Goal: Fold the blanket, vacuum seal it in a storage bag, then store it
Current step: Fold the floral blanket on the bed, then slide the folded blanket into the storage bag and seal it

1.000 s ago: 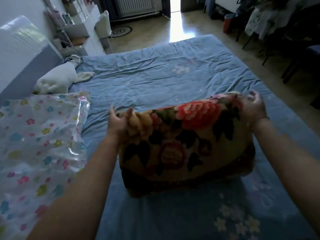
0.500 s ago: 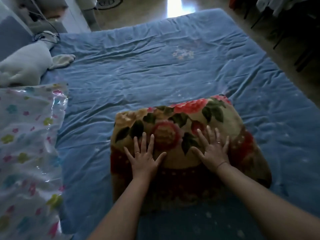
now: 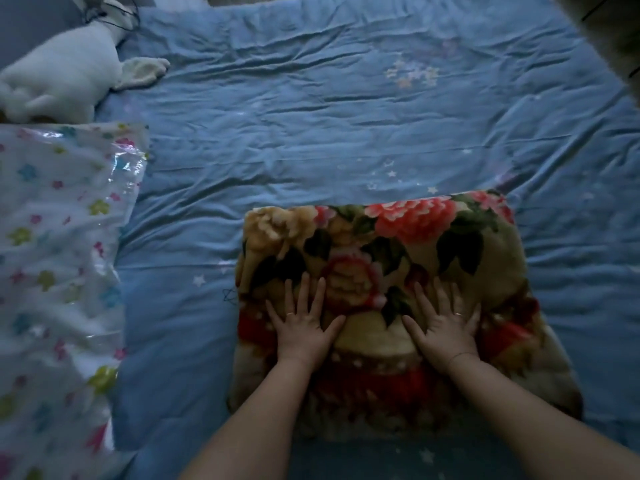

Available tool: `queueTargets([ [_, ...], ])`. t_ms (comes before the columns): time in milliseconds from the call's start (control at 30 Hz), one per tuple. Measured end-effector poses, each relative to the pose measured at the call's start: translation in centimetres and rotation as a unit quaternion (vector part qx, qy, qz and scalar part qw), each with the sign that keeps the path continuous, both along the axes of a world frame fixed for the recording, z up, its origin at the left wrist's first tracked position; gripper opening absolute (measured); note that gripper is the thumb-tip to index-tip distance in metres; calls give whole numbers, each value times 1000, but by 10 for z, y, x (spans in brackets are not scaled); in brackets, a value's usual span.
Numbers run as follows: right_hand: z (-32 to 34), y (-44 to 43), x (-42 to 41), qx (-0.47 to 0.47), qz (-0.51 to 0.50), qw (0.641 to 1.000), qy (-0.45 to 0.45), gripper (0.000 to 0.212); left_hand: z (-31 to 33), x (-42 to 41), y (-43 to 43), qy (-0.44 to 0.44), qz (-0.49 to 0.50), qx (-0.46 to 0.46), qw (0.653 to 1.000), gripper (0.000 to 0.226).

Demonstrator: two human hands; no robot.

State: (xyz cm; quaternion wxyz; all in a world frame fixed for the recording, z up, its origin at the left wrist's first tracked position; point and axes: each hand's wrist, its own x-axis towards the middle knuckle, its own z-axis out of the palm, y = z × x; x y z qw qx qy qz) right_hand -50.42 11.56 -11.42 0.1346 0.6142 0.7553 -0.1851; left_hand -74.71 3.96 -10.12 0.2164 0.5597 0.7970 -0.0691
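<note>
The scene is dimly lit and bluish. Glare is caught on the plastic bag [image 3: 62, 237] left of the hands; edges are bent and softly blurred.

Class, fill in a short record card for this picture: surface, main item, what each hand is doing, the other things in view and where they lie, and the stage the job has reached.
surface: blue bed sheet, wrinkled
main item: floral blanket, folded into a thick pad
left hand: flat on the blanket, fingers spread
right hand: flat on the blanket, fingers spread
storage bag: flower-printed plastic, lying left of the blanket, apart from it
plush toy: white, far left corner
stage: blanket folded, not yet in the bag
</note>
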Motion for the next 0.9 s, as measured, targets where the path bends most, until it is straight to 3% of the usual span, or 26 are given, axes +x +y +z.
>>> queueTargets([
  [133,26,5,10,-86,33,996,-13,74,29,4,-11,-47,2,-35,998,80],
  [267,51,-20,14,-91,28,995,-6,74,69,1,-56,-107,1,-74,992,78],
  [400,73,-82,-2,-103,-41,991,73,74,96,-10,-135,-116,60,-84,988,76],
  [533,96,-153,-43,-135,-64,974,169,72,112,-45,-226,-60,134,-66,987,75],
  [700,116,-234,-126,-213,-36,927,308,70,122,-113,-334,-11,236,-51,970,73],
  [900,114,-321,-252,-320,-99,866,371,75,110,-204,-441,-1,296,-71,953,70],
])
